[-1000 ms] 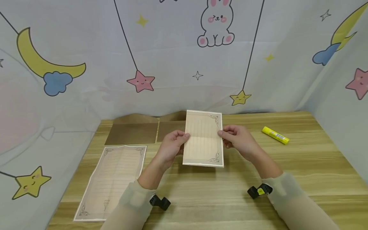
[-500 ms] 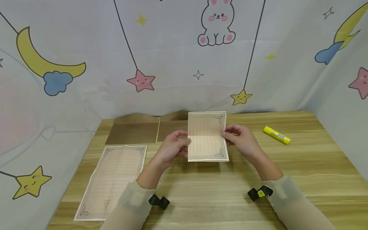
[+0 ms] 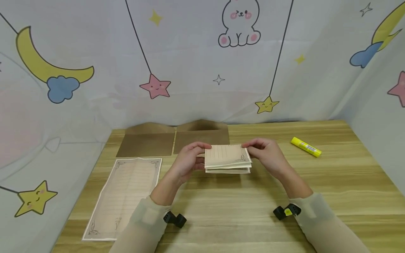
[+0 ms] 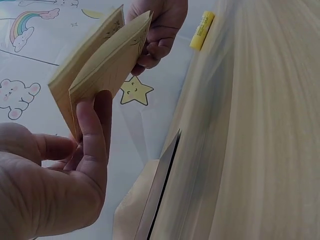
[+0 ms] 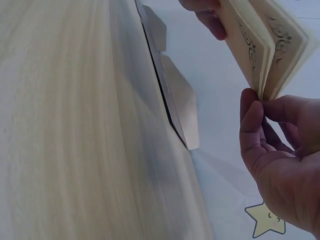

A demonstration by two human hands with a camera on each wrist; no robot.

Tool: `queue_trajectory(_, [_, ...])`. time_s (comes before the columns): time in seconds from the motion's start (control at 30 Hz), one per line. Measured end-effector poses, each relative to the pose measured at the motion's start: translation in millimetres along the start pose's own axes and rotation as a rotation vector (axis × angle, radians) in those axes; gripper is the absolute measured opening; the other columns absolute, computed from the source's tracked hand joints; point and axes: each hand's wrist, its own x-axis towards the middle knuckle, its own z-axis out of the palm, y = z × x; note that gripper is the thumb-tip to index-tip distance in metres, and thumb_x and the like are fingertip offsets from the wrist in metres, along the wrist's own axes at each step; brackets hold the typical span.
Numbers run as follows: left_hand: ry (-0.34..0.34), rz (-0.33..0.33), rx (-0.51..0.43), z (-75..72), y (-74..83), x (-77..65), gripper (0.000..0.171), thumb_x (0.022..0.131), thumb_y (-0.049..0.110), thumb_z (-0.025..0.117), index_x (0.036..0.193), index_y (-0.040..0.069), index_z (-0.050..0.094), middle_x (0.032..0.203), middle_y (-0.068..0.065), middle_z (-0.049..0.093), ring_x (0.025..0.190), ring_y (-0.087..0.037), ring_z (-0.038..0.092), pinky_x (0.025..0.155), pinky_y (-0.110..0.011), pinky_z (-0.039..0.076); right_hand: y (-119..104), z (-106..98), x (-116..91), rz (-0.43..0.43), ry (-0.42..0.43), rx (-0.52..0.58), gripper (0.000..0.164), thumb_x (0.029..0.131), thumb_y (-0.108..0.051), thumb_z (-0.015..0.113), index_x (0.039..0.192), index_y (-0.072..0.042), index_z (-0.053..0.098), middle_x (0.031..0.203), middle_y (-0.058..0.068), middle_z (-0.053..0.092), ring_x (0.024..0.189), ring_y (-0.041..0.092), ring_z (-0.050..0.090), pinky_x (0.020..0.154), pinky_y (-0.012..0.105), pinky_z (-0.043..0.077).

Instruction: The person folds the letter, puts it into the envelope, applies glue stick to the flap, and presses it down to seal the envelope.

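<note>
A cream sheet of lined letter paper [image 3: 226, 154] with a scrolled border is doubled over into a small packet above the table. Its loose edges gape a little toward me, and the fold lies on the far side. My left hand [image 3: 188, 161] pinches its left end near the fold, other fingers under it, as the left wrist view also shows. At the right end, my right hand [image 3: 265, 154] pinches the folded corner between thumb and fingers; in the right wrist view the layers of the letter paper [image 5: 252, 55] spread apart like a V.
Another letter sheet [image 3: 129, 196] lies flat at the left, partly under my left sleeve. Behind it are two brown envelopes [image 3: 145, 144] with raised flaps, side by side. A yellow glue stick [image 3: 306, 147] lies at the right. A printed cloth [image 3: 190, 63] hangs behind the table [image 3: 221, 218].
The letter paper has gone from a tall upright panel to a low packet, its upper half folded down. Both hands have shifted to the ends of the fold.
</note>
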Motion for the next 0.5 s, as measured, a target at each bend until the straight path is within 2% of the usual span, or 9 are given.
queue_trajectory(0.13, [0.002, 0.025, 0.032, 1.0, 0.6, -0.4, 0.027, 0.105, 0.009, 0.053, 0.127, -0.001, 0.066, 0.105, -0.012, 0.071, 0.074, -0.018, 0.072, 0.059, -0.028, 0.058, -1.6, -0.5, 0.3, 0.011, -0.015, -0.038, 0.022, 0.106, -0.003, 0.061, 0.119, 0.008, 0.074, 0.123, 0.02, 0.072, 0.101, 0.018, 0.07, 0.088, 0.03, 0.061])
queue_trajectory(0.23, [0.0, 0.063, 0.054, 1.8, 0.0, -0.5, 0.032, 0.101, 0.001, 0.063, 0.133, 0.001, 0.063, 0.103, -0.009, 0.073, 0.072, -0.018, 0.07, 0.059, -0.028, 0.058, -2.8, -0.8, -0.1, 0.02, -0.023, -0.047, 0.024, 0.107, -0.005, 0.059, 0.121, 0.007, 0.074, 0.126, 0.019, 0.072, 0.103, 0.019, 0.07, 0.093, 0.034, 0.06])
queue_trajectory(0.37, [0.013, 0.114, 0.077, 2.7, -1.0, -0.1, 0.049, 0.099, -0.005, 0.066, 0.145, 0.006, 0.057, 0.104, -0.007, 0.074, 0.07, -0.018, 0.069, 0.058, -0.029, 0.057, -5.6, -0.3, -2.4, 0.014, -0.02, -0.073, 0.023, 0.106, -0.012, 0.066, 0.12, 0.004, 0.075, 0.123, 0.016, 0.074, 0.104, 0.021, 0.07, 0.097, 0.041, 0.059])
queue_trajectory(0.43, [0.03, 0.131, 0.09, 3.2, -1.4, -0.1, 0.049, 0.099, -0.005, 0.066, 0.145, 0.005, 0.056, 0.105, -0.008, 0.075, 0.071, -0.018, 0.069, 0.059, -0.028, 0.057, -7.0, 0.1, -3.8, 0.004, -0.013, -0.086, 0.023, 0.103, -0.014, 0.071, 0.118, 0.004, 0.074, 0.118, 0.015, 0.074, 0.101, 0.023, 0.07, 0.094, 0.041, 0.059])
queue_trajectory(0.5, [0.046, 0.143, 0.108, 3.9, -1.3, -0.3, 0.041, 0.1, -0.004, 0.067, 0.139, 0.001, 0.058, 0.105, -0.01, 0.076, 0.073, -0.017, 0.069, 0.06, -0.029, 0.057, -7.3, 0.1, -4.5, -0.01, -0.01, -0.088, 0.025, 0.101, -0.014, 0.074, 0.117, 0.005, 0.069, 0.113, 0.017, 0.073, 0.099, 0.027, 0.07, 0.089, 0.039, 0.06])
